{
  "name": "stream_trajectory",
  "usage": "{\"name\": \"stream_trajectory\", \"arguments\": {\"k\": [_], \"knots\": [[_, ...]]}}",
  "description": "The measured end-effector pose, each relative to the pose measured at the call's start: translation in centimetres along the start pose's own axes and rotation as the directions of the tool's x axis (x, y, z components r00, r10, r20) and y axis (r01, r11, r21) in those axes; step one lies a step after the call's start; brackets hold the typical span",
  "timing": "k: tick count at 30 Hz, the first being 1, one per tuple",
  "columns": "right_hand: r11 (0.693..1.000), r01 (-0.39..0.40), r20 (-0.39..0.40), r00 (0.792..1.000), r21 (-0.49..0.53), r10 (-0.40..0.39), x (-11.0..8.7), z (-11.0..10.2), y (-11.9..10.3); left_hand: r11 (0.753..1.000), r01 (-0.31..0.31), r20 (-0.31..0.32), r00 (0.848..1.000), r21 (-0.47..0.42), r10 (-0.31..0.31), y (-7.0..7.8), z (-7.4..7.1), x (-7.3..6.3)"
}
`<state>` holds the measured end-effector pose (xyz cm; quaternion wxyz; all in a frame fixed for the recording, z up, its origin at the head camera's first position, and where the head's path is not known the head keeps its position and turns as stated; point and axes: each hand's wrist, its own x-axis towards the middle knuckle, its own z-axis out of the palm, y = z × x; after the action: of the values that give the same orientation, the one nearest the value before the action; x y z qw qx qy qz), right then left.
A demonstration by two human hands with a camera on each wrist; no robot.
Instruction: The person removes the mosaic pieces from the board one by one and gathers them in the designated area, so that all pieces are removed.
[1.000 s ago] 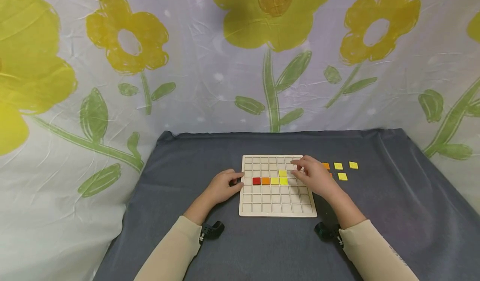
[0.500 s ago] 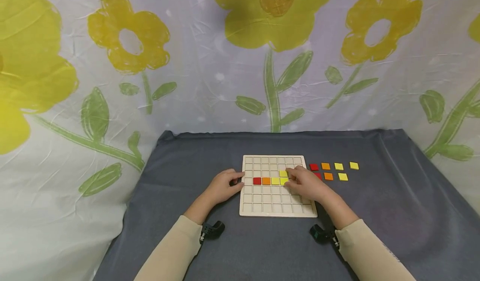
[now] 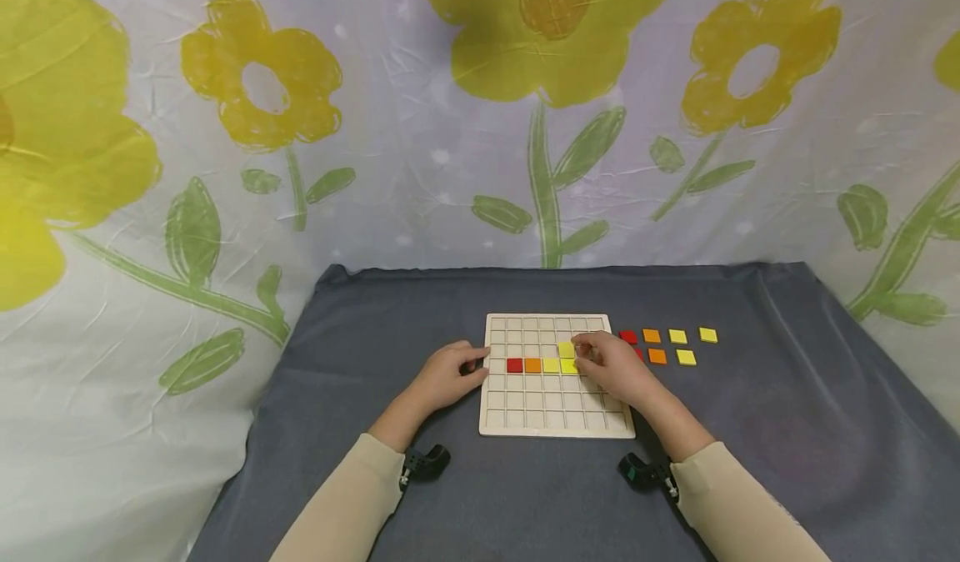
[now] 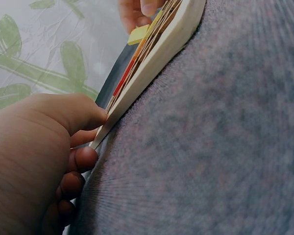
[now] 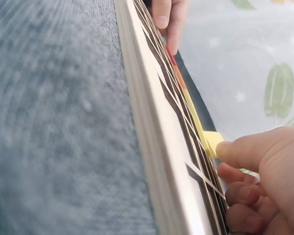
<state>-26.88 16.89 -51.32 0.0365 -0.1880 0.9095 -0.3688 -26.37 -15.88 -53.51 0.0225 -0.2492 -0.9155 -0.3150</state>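
A pale wooden grid board [image 3: 517,419] lies on the table. Across one row sit a red tile [image 3: 514,365], an orange tile [image 3: 532,365] and two yellow tiles, the rightmost partly hidden by my right hand [image 3: 611,368]. That hand pinches another yellow tile [image 5: 213,142] between thumb and fingers, just beyond the row. The pinched tile stands tilted up off the board in both wrist views. At the board's left edge my left hand [image 3: 444,374] rests its thumb and forefinger against the side, a gap between them, its other fingers loosely bent.
Loose tiles lie right of the board: red [image 3: 627,337], orange [image 3: 651,336], and several yellow [image 3: 677,336] ones. A second red tile is mostly behind my right hand. Dark grey cloth [image 3: 450,512] covers the table; a flowered curtain [image 3: 420,170] hangs behind.
My right hand has moved left and slightly down over the board to the upper yellow tile, and that tile is now lifted at a tilt. My left hand stays at the edge.
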Motion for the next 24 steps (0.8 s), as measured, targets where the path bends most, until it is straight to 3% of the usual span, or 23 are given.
{"name": "stream_trajectory", "arguments": {"k": [13,24], "knots": [[1.0,-0.003,-0.06,0.998,0.013,0.004,-0.07,0.08,-0.78,1.0,-0.019,0.0,1.0,0.015,0.019,-0.28,-0.06,0.31],[0.995,-0.029,-0.136,0.991,-0.094,0.016,-0.11,0.72,-0.86,1.0,-0.006,0.006,1.0,0.01,0.006,-0.09,0.05,0.09]]}}
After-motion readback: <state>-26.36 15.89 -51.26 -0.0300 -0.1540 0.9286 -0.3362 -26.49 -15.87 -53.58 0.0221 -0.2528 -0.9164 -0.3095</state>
